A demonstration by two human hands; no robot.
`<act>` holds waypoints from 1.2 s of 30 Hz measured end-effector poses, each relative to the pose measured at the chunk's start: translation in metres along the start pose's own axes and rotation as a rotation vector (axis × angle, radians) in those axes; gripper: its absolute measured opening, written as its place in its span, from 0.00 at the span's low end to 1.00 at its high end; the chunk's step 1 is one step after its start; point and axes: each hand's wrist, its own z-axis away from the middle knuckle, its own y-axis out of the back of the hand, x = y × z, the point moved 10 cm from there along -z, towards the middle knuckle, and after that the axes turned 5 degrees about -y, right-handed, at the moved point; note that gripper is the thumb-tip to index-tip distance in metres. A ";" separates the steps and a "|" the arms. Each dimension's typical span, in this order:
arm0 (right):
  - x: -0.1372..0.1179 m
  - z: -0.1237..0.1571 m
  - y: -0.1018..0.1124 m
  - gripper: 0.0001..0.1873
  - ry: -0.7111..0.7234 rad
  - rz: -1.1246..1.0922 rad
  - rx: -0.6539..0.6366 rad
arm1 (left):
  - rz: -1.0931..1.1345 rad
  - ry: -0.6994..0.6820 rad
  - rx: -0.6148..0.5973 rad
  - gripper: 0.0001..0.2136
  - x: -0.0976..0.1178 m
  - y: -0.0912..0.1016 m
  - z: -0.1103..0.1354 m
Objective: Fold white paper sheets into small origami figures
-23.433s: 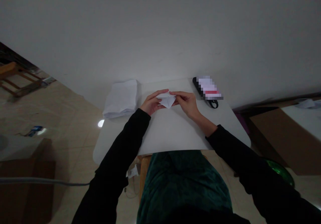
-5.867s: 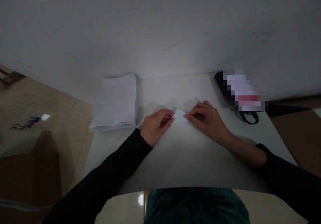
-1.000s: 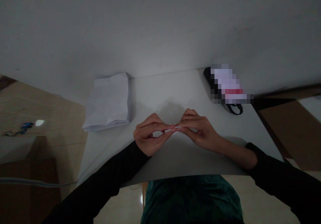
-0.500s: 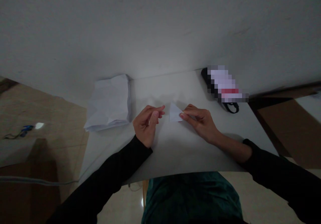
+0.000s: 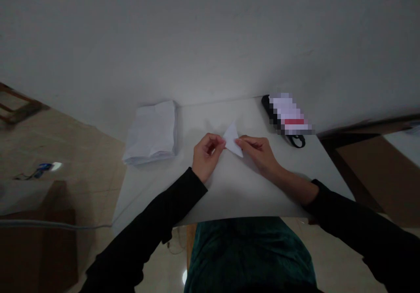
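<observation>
A small white piece of paper, folded into a triangle point(image 5: 232, 140), is held between both hands above the white table point(image 5: 226, 196). My left hand point(image 5: 207, 155) pinches its left edge between thumb and fingertips. On the opposite side, my right hand point(image 5: 259, 153) grips the right edge, thumb on top. The triangle's point is directed away from me. To the left of my left hand lies a stack of white paper sheets point(image 5: 152, 128), slightly wrinkled at its edges.
A black item with a strap point(image 5: 298, 141), partly hidden by pixelation, lies at the table's back right. Behind the table rises a pale wall point(image 5: 210, 43). A cable point(image 5: 55, 225) runs in from the left to the table edge. Cardboard point(image 5: 370, 166) is at right.
My left hand has moved right and closed on the paper's left edge. The folded paper has turned slightly in my right hand. The whole view has shifted a little.
</observation>
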 end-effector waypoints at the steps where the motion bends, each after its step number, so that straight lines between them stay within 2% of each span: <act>1: -0.001 -0.002 0.002 0.15 0.023 -0.035 0.002 | 0.010 -0.006 -0.015 0.08 -0.001 -0.001 -0.001; 5: 0.005 -0.007 0.000 0.09 0.016 -0.178 -0.063 | 0.036 0.017 -0.054 0.09 -0.005 -0.005 -0.002; 8: 0.010 -0.007 -0.006 0.10 -0.017 -0.213 -0.105 | 0.013 0.027 -0.063 0.09 -0.005 -0.005 -0.002; 17: -0.002 -0.003 -0.012 0.09 0.044 -0.129 -0.143 | -0.009 0.008 -0.080 0.07 -0.001 -0.007 -0.001; 21: -0.004 -0.002 -0.014 0.14 0.061 -0.168 -0.150 | -0.016 -0.008 -0.128 0.10 0.005 -0.013 0.002; 27: -0.002 -0.003 -0.015 0.18 0.049 -0.174 -0.170 | -0.014 -0.113 -0.222 0.16 0.017 -0.022 0.007; 31: 0.005 -0.004 -0.014 0.18 -0.002 -0.200 -0.173 | -0.037 -0.123 -0.223 0.20 0.012 -0.022 0.007; 36: 0.007 -0.004 -0.014 0.18 -0.013 -0.190 -0.175 | -0.023 -0.088 -0.206 0.19 0.008 -0.022 0.008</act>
